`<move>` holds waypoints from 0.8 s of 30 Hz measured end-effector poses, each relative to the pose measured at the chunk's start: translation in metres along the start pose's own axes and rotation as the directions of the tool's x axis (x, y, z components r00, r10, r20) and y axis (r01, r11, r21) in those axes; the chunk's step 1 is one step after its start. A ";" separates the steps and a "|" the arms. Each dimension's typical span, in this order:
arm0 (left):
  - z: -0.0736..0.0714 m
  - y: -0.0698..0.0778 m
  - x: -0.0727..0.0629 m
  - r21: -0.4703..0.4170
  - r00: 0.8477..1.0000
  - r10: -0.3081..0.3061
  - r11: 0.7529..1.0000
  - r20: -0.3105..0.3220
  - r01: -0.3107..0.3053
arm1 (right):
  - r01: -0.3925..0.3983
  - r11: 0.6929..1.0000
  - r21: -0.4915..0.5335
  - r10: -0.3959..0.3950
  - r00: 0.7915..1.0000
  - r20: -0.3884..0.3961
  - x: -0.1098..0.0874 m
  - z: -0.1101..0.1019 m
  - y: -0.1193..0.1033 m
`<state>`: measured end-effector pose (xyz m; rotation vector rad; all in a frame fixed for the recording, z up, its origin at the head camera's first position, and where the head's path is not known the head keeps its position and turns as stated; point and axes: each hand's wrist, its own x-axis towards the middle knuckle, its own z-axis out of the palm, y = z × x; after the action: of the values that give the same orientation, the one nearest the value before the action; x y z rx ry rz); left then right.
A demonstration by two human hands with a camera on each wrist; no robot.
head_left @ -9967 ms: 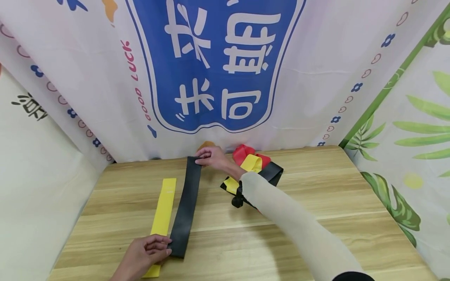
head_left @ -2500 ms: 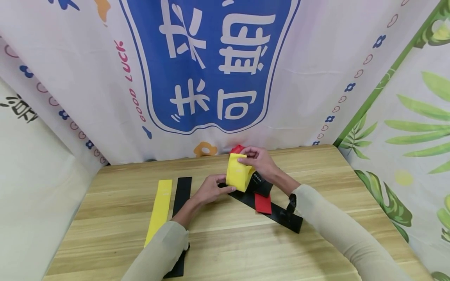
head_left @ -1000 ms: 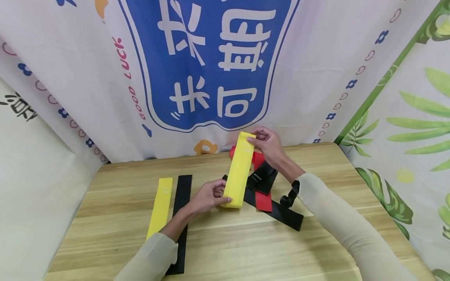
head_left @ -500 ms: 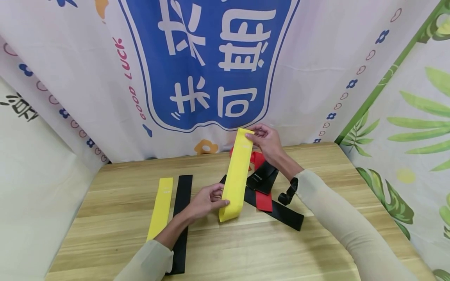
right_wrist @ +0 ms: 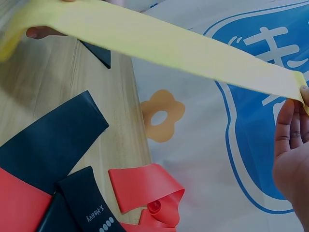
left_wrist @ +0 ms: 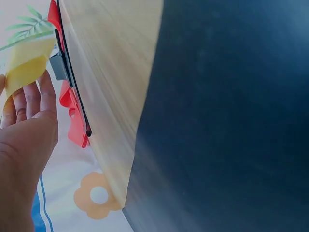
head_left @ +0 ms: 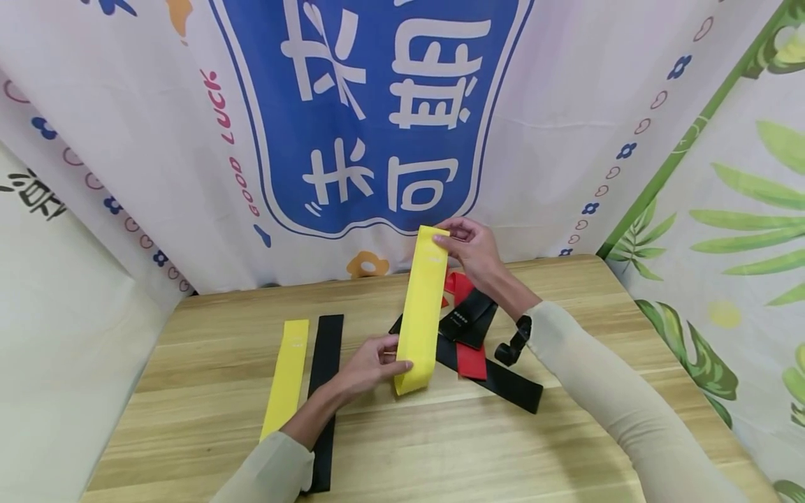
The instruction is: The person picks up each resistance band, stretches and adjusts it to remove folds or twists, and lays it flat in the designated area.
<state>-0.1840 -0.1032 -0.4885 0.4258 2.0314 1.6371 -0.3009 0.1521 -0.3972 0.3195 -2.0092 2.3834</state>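
In the head view a yellow resistance band (head_left: 423, 307) is raised above the table at a slant, drawn out to its length. My right hand (head_left: 472, 248) pinches its upper end between thumb and fingers. Its lower part is gripped by my left hand (head_left: 371, 363), thumb in front, with the end curving below. Seen from the right wrist, the yellow band (right_wrist: 183, 50) spans between both hands. To the left, a second yellow band (head_left: 286, 377) and a black band (head_left: 325, 391) lie flat side by side, both partly covered by my left arm.
Behind the raised band sits a heap: a long black band (head_left: 512, 388), a folded black band (head_left: 467, 318) marked X-Heavy in the right wrist view, and red band (head_left: 472, 361). A printed curtain (head_left: 553, 140) hangs along the table's back edge (head_left: 302, 285).
Ten seconds ago my hands were laying the black band beside the flat yellow one. Later both hands held another yellow band, folded short; it has since been opened out lengthwise and shifted slightly left.
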 end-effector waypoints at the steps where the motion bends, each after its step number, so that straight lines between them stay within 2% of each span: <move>1: 0.000 0.000 0.000 -0.004 1.000 -0.005 1.000 -0.002 0.005 | -0.001 1.000 0.007 0.001 1.000 0.000 0.000 0.000 -0.001; 8: -0.001 0.000 -0.001 -0.003 1.000 -0.025 1.000 -0.017 0.025 | 0.007 1.000 0.028 -0.007 1.000 -0.014 0.000 0.002 -0.004; 15: 0.001 -0.002 -0.001 -0.053 1.000 -0.009 0.999 0.003 0.009 | 0.026 0.998 0.054 -0.026 1.000 0.000 0.001 0.007 -0.007; 24: 0.002 -0.002 -0.006 -0.033 0.996 -0.026 0.999 -0.085 0.023 | 0.035 0.999 0.020 -0.035 0.999 -0.020 0.003 0.004 -0.007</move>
<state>-0.1776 -0.1056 -0.4900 0.3241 2.0607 1.6972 -0.3020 0.1489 -0.3893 0.3270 -1.9556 2.3778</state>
